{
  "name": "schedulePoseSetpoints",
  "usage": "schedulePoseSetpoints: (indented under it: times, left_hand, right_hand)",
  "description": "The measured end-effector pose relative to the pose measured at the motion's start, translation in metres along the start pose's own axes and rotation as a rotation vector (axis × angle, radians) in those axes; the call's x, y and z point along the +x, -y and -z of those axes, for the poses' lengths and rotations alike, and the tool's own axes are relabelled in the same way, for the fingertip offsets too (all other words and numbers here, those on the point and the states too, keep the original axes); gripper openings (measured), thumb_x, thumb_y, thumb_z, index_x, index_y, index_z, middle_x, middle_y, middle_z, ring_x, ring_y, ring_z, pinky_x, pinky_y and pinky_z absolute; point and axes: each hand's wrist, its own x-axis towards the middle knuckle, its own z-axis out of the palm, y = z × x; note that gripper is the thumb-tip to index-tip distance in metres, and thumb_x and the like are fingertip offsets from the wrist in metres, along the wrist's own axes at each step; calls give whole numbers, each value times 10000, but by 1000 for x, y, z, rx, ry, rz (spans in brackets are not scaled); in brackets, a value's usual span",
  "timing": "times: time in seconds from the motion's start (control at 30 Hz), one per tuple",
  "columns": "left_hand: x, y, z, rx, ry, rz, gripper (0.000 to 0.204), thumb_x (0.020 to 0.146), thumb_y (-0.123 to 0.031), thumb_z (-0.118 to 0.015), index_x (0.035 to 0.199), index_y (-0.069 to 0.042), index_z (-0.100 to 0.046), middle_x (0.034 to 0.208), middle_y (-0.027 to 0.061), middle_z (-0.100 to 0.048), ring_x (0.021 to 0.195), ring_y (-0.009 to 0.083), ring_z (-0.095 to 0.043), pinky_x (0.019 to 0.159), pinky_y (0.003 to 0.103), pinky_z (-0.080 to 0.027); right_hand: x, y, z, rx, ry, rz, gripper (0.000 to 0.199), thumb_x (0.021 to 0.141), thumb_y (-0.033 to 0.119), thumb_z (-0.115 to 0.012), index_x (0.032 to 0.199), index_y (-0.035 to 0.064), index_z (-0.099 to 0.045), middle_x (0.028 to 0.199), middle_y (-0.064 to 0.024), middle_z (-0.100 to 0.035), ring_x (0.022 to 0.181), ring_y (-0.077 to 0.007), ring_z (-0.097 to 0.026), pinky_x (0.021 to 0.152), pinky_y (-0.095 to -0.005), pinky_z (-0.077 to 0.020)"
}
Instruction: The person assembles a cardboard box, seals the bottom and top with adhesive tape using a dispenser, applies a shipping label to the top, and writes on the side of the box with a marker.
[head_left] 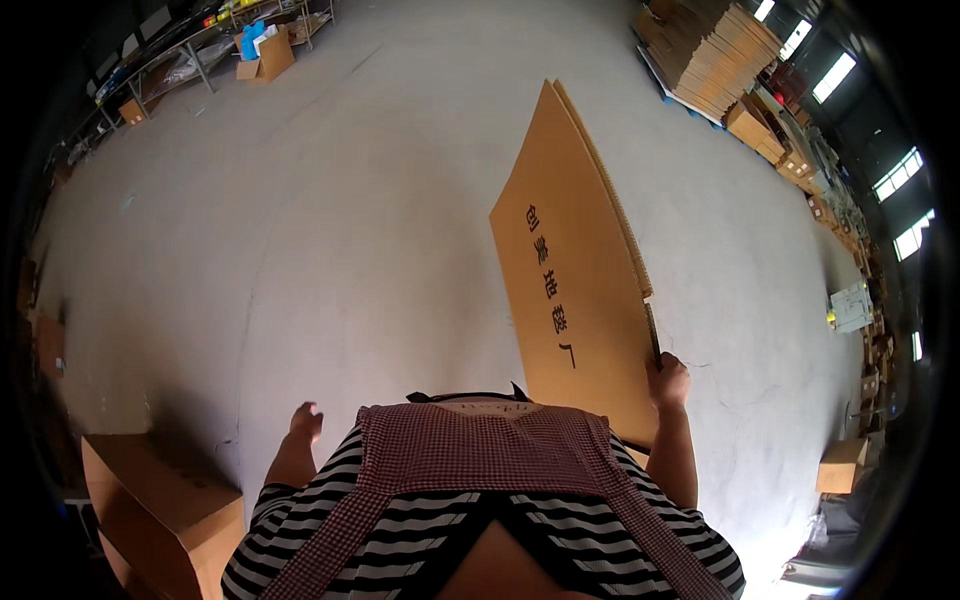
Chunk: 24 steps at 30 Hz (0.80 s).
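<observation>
My right hand (669, 381) grips the side edge of a large flat brown cardboard box (570, 230), folded down into a panel. The panel stands on its edge beside my right leg and reaches forward, with dark printing down its left face. Its layered edges show along the right side, with a notch just ahead of my fingers. My left hand (307, 421) hangs at my left side over the floor, holding nothing, its fingers loosely apart. The lower end of the panel is hidden behind my checked apron (480, 450).
An opened cardboard box (165, 485) stands close at my left. Stacked flat cardboard (730, 60) sits on a blue pallet at the far right, with boxes (757, 128) along that wall. A long table (165, 70) and another open box (268, 58) are at the far left. Grey concrete floor (370, 200) stretches ahead.
</observation>
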Motion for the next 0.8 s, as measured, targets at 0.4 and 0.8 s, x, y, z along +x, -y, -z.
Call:
schedulePoseSetpoints:
  times: [0.4,0.8]
  left_hand:
    - [290,-487,201,8,197,-485,471,924,-309,-615,1360,-151,-532,1362,177,-555,1248,366,-530,1047,437,-443]
    - [521,-421,354,137,336,350,465,935,-320,-539,1350,-114,-558,1381,111,-567,1283,293,-522,1053,387,-433]
  right_hand:
    - [393,215,-22,95,-146,99,327,809,286,-684,656,44,-525,723,-176,-606,715,-416,-595,625,-506,-464]
    - [817,535,-56,141,-106,163,363,801,352,-692,672,39,-563,717,-166,-633,699,-398,-624,624,-493,-488]
